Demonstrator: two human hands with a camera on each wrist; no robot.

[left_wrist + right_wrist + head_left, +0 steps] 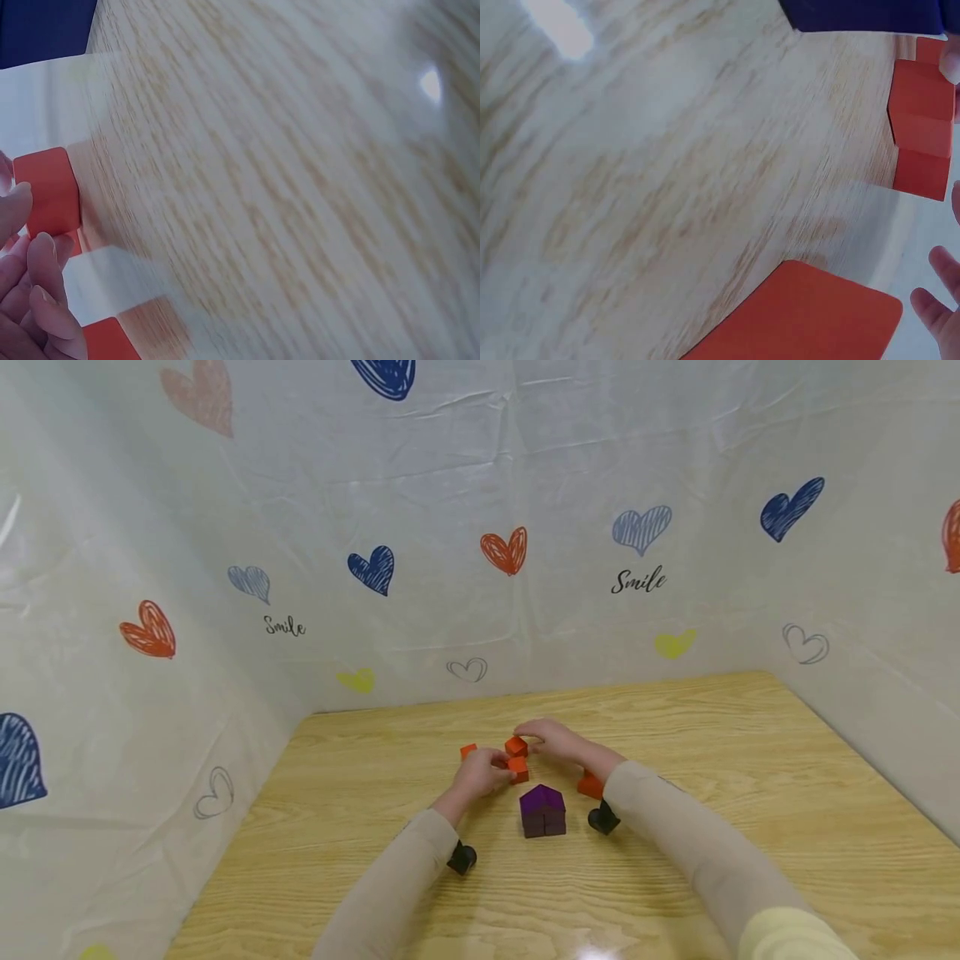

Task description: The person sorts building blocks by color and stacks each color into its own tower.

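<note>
The left hand pinches an orange block between thumb and fingers; the left wrist view shows this orange block up close. Just behind it on the table sits another orange block, with an angular top. My right hand reaches in from the right, its fingertips right at that far block's edge. In the right wrist view the fingers are spread, and the two orange blocks overlap in a row. A purple house-shaped block stack stands nearer, between the forearms.
One more orange block lies left of the left hand. A larger orange piece is partly hidden by the right forearm. Black wrist devices hang below both sleeves. A heart-printed curtain surrounds the wooden table.
</note>
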